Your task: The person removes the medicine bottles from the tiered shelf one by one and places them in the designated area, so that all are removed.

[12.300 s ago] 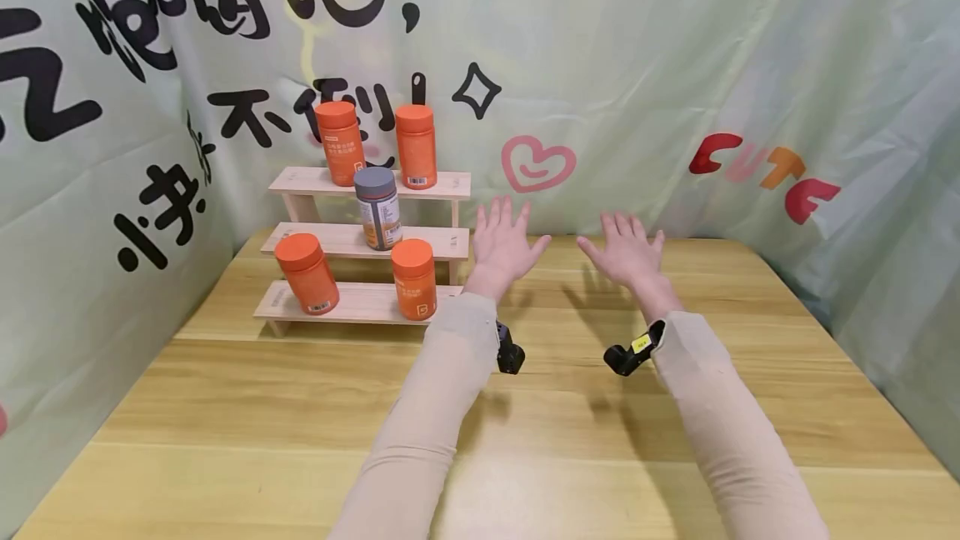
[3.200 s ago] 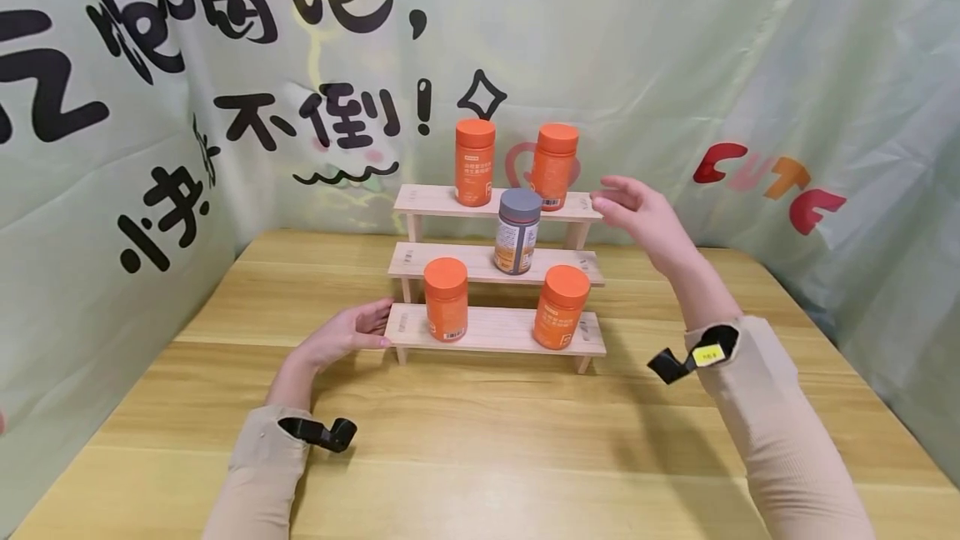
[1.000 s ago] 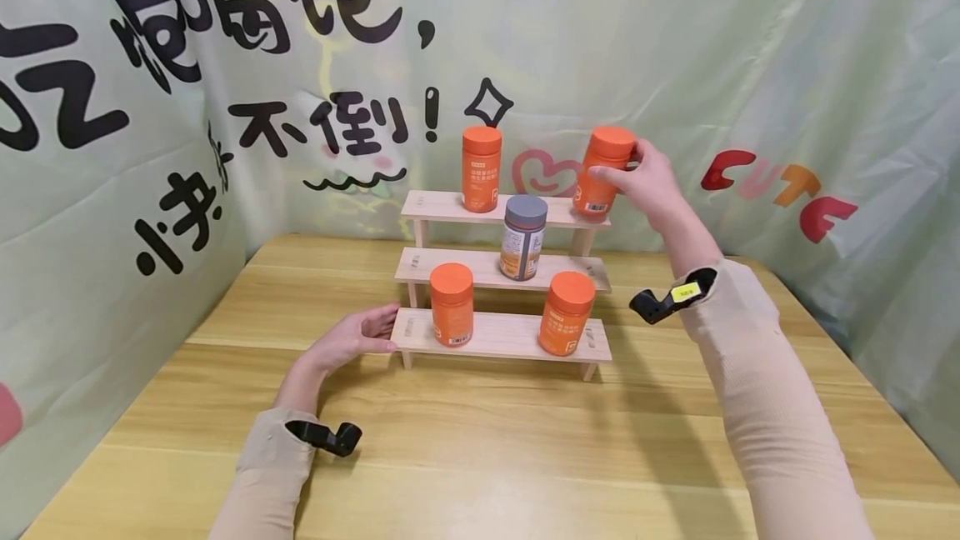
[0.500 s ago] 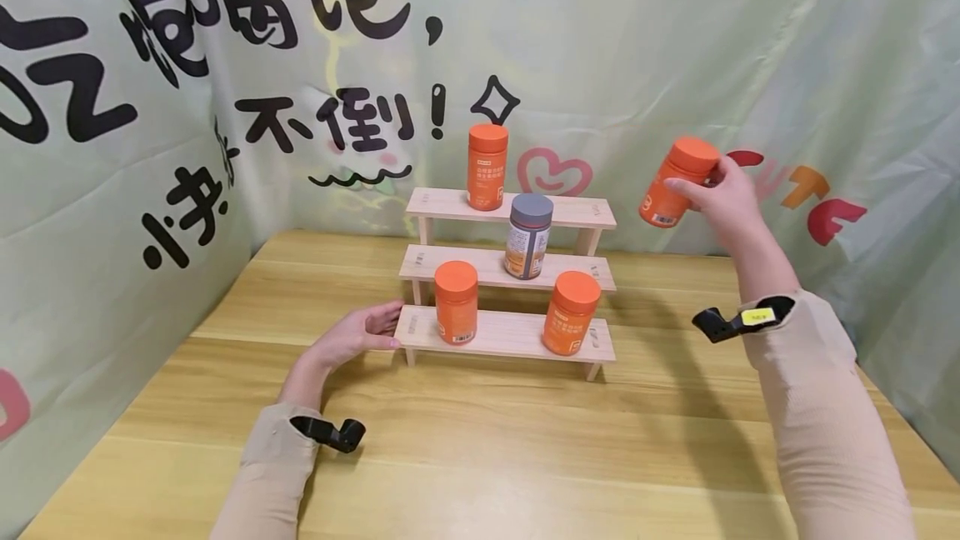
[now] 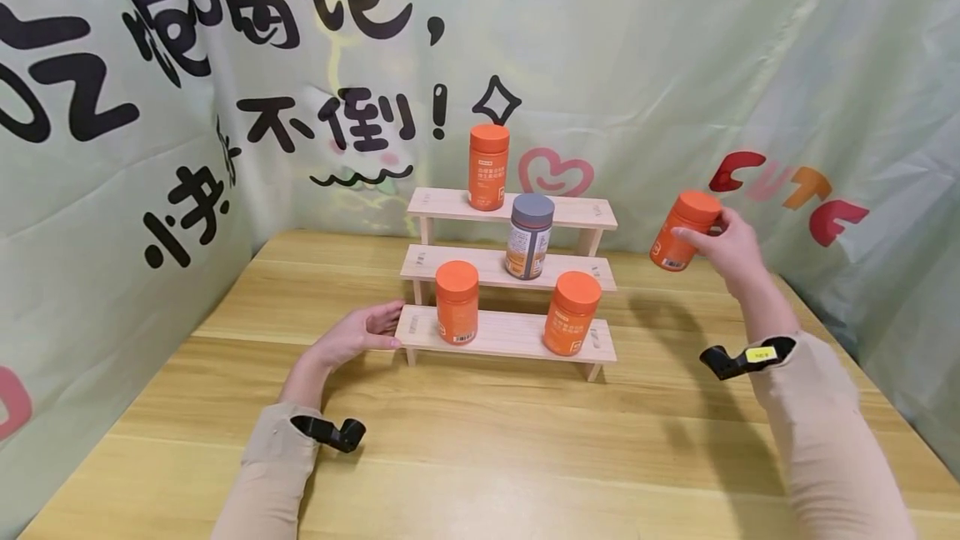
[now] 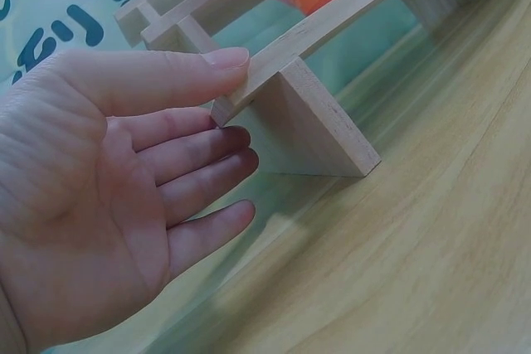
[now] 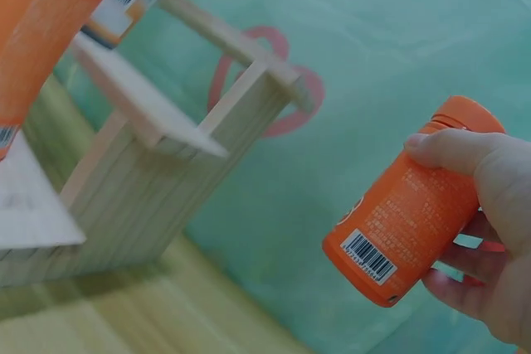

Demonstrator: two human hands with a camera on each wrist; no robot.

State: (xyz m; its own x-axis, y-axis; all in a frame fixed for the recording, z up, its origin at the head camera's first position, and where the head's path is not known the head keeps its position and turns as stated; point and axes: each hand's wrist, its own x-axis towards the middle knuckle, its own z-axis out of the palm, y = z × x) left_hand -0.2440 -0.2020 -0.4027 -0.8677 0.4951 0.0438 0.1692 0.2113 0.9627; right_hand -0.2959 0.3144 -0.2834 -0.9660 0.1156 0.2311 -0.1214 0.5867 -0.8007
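Observation:
My right hand (image 5: pixel 737 250) grips an orange jar (image 5: pixel 678 233), raised off the table to the right of a three-step wooden display stand (image 5: pixel 510 265). In the right wrist view that jar (image 7: pixel 415 205) leans, its barcode visible, thumb on one side and fingers around the other. At the lowest step's left end, my left hand (image 5: pixel 356 337) pinches the board edge, thumb on top and forefinger at its underside. On the stand are an orange jar (image 5: pixel 488 169) on top, a grey-lidded jar (image 5: pixel 529 238) in the middle, and two orange jars (image 5: pixel 457 304) (image 5: pixel 572 315) on the bottom step.
The stand sits on a wood-grain table (image 5: pixel 480 448). Behind and beside the table hangs a pale green printed cloth (image 5: pixel 630 65). Black wrist cameras are strapped to both forearms.
My right hand took the right-hand orange jar off the top step, carried it right, then lowered it somewhat. Earlier the stand moved right to the middle. My left hand has stayed at its end.

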